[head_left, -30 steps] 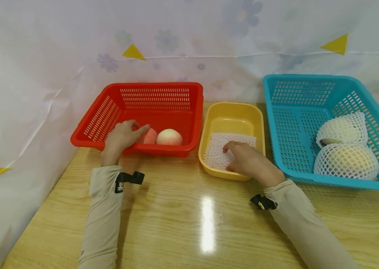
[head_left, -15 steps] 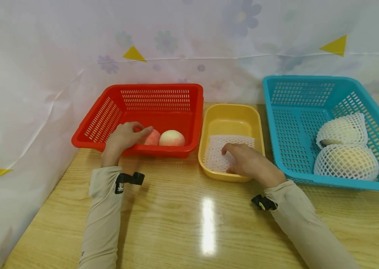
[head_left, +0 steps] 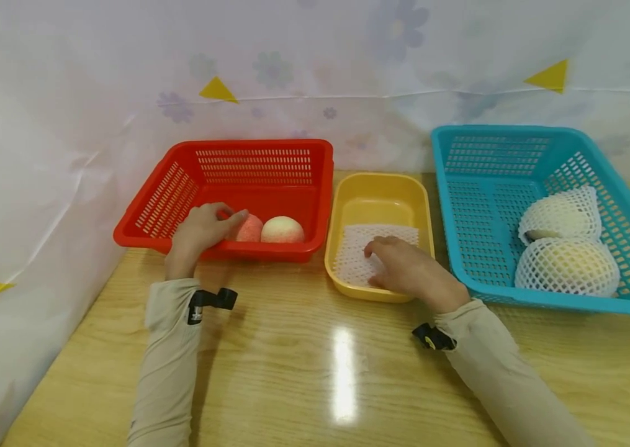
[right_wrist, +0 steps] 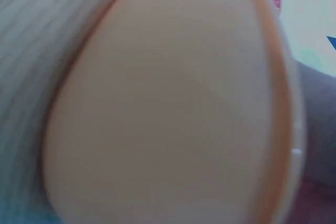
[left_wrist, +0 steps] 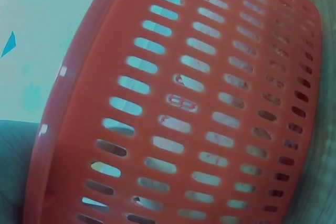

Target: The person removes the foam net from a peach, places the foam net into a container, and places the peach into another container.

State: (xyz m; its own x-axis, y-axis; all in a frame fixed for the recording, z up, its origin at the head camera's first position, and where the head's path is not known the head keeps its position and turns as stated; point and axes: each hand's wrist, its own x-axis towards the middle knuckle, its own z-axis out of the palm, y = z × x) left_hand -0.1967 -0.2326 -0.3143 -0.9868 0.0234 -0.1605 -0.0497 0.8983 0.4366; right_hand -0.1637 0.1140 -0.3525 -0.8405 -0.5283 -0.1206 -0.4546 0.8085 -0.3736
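Note:
My left hand reaches over the front rim of the red basket, its thumb and fingers curled at a pinkish peach that it partly covers. A paler peach lies just right of that one. In the yellow tray, my right hand bends its fingers and thumb onto a white foam fruit net, which lies flat. The left wrist view is filled by the red basket's slotted wall, and the right wrist view by the tray's smooth outer side; neither shows the fingers.
A blue basket stands to the right of the tray, holding two fruits in foam nets at its right side. All three containers sit on a wooden table before a flower-patterned white sheet.
Both peaches shifted slightly right in the basket along with my left hand, then stayed about there. The right hand and net have barely moved. The head view has turned a little.

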